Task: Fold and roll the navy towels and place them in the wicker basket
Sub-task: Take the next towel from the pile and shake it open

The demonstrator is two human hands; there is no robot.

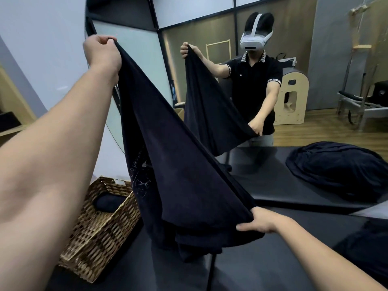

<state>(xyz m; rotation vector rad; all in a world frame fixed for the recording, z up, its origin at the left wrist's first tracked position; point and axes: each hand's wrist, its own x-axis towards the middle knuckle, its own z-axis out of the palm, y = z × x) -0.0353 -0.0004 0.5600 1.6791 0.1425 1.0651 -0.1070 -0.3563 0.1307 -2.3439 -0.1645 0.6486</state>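
Note:
A navy towel (178, 164) hangs stretched between my two hands above a dark padded table (294, 259). My left hand (101, 51) is raised high and pinches one top corner. My right hand (260, 220) is low, near the table, and grips another corner. The towel's lower part sags onto the table. The wicker basket (98, 234) stands at the table's left end, below my left arm. One rolled navy towel (108, 202) lies inside it.
A large mirror (294, 91) straight ahead reflects me, the towel and the room. A heap of navy towels shows in the mirror (340, 166), and part of the real heap (369, 246) lies at the table's right edge.

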